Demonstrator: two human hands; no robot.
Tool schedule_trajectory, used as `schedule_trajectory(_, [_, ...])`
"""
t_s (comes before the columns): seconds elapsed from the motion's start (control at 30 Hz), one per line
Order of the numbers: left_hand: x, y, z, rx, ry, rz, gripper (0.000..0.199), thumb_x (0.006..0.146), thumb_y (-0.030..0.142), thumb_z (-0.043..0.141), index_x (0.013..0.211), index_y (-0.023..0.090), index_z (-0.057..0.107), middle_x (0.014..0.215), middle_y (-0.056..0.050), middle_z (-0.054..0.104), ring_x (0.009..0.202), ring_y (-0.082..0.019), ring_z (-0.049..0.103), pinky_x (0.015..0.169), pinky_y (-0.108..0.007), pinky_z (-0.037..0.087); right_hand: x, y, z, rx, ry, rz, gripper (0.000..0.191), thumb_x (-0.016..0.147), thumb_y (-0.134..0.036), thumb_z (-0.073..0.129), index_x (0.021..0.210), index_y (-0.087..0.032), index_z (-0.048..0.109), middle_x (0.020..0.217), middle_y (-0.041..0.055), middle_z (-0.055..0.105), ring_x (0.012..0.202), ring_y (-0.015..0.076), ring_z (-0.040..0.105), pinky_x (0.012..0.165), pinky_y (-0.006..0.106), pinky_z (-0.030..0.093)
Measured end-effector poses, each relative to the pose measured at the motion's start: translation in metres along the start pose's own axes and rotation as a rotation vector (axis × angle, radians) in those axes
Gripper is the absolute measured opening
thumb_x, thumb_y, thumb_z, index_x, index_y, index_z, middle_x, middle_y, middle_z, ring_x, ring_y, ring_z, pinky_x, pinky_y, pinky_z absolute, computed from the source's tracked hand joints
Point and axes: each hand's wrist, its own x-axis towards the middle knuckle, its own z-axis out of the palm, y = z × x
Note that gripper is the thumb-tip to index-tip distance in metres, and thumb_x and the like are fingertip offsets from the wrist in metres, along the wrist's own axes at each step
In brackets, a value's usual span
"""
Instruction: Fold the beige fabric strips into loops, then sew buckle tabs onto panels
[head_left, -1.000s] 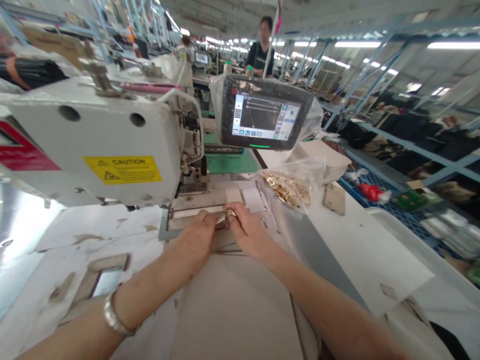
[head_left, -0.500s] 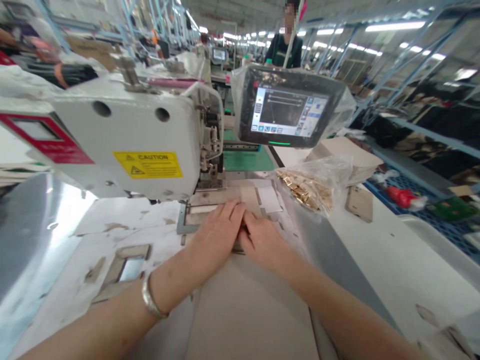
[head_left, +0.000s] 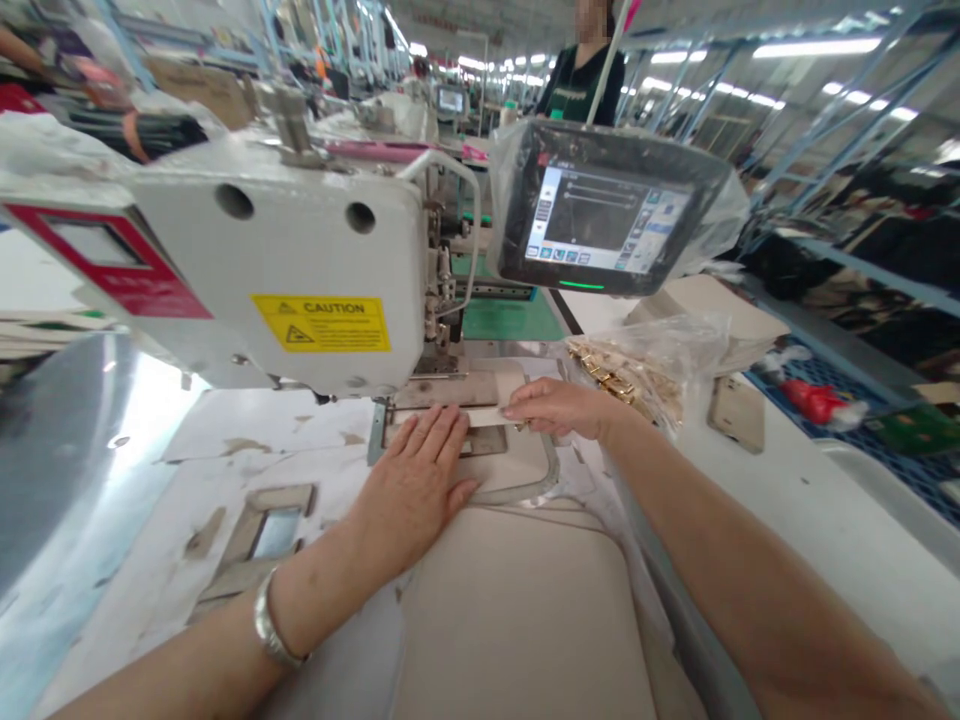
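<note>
My left hand [head_left: 412,475] lies flat with its fingers apart on a beige leather panel [head_left: 517,600], just below the sewing machine's presser clamp [head_left: 442,415]. My right hand [head_left: 559,410] reaches in from the right, its fingertips on the end of a narrow beige strip [head_left: 487,415] over the clamp. A small metal piece may sit at those fingertips, but it is too small to tell. Both hands are in front of the white sewing machine head [head_left: 277,280], whose needle area is partly hidden by its housing.
A plastic bag of gold metal fittings [head_left: 645,375] lies right of the hands, under a bagged touchscreen [head_left: 607,205]. A tan panel [head_left: 739,412] rests on the white table [head_left: 825,500]. A co-worker [head_left: 581,60] stands beyond the machine, and a blue crate [head_left: 817,410] lies right.
My hands have separated: the right has moved right onto the strip's end, and the left has spread flat, lower on the panel. The view has shifted, with the machine further right in frame.
</note>
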Motion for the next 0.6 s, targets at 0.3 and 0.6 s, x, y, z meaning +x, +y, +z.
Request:
schedule_trajectory(0.3, [0.000, -0.009, 0.005, 0.013, -0.012, -0.071, 0.068, 0.097, 0.048, 0.052, 0.144, -0.002, 0.052, 0.153, -0.026, 0.046, 0.143, -0.040, 0.046, 0.117, -0.054, 0.041, 0.027, -0.021, 0.012, -0.181, 0.130, 0.038, 0.024, 0.088, -0.038, 0.064, 0.076, -0.018, 0.057, 0.050, -0.0086, 0.037, 0.044, 0.0074, 0.029, 0.045, 0.021, 0.017])
schedule_trajectory(0.6, [0.002, -0.018, 0.003, -0.020, -0.058, -0.038, 0.071, 0.097, 0.050, 0.053, 0.147, 0.000, 0.048, 0.155, -0.023, 0.045, 0.143, -0.037, 0.046, 0.117, -0.054, 0.042, 0.031, -0.025, 0.019, -0.409, 0.254, -0.062, 0.031, 0.087, -0.028, 0.069, 0.061, -0.017, 0.056, 0.053, -0.0075, 0.041, 0.055, 0.0088, 0.037, 0.052, 0.023, 0.025])
